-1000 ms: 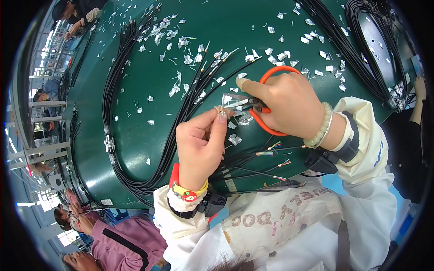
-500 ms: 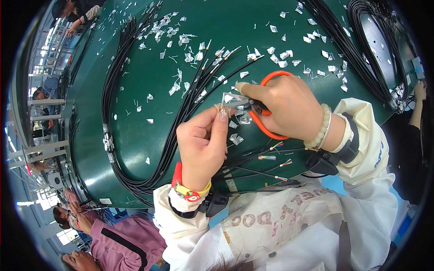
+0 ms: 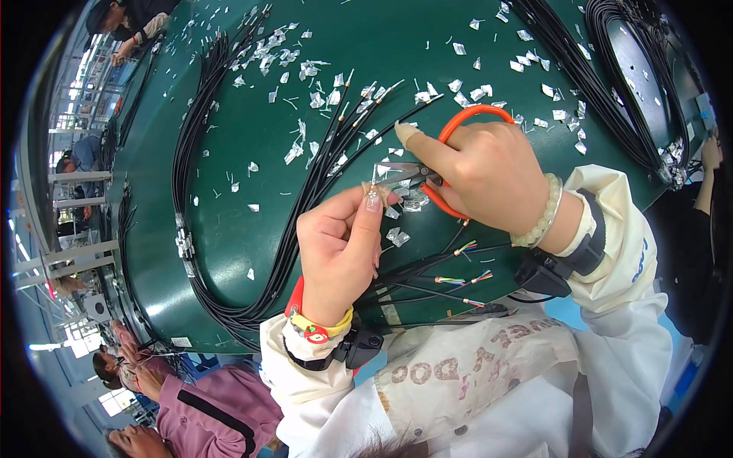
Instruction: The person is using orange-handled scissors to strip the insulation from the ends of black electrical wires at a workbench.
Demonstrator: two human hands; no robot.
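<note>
Apron: a cream apron [image 3: 473, 374] with brown lettering is seen nearest the camera, filling the lower middle of the view between the two white sleeves.
Left hand: the left hand [image 3: 340, 248] is raised from the lower edge, its thumb and forefinger pinched shut on the tip of a thin wire end [image 3: 372, 192]; the other fingers are curled in. A red and yellow band is worn at the wrist.
Right hand: the right hand [image 3: 485, 172] is closed through the orange loop handles of a pair of small scissors [image 3: 427, 177]; a pale bead bracelet is worn at the wrist. The short blades are pointed left, parted slightly and held just beside the pinched wire end.
Loose cable ends: several black cables with coloured inner wires [image 3: 458, 278] are laid under both hands, near the table's near edge.
Table: a dark green table [image 3: 229, 229] is curved by the lens; its near edge runs just above the apron, its left edge bends up the left side.
Cable bundle: a long bundle of black cables [image 3: 229, 229] is looped from the near left corner up toward the far side.
Scraps: small silver scraps [image 3: 298, 69] are scattered over the middle and far table, with open green patches left between them.
Far right: more black cables [image 3: 611, 84] are coiled by the right edge.
Other people: a person in pink [image 3: 206, 412] is seated below the left edge; others are seen further along the left side.
</note>
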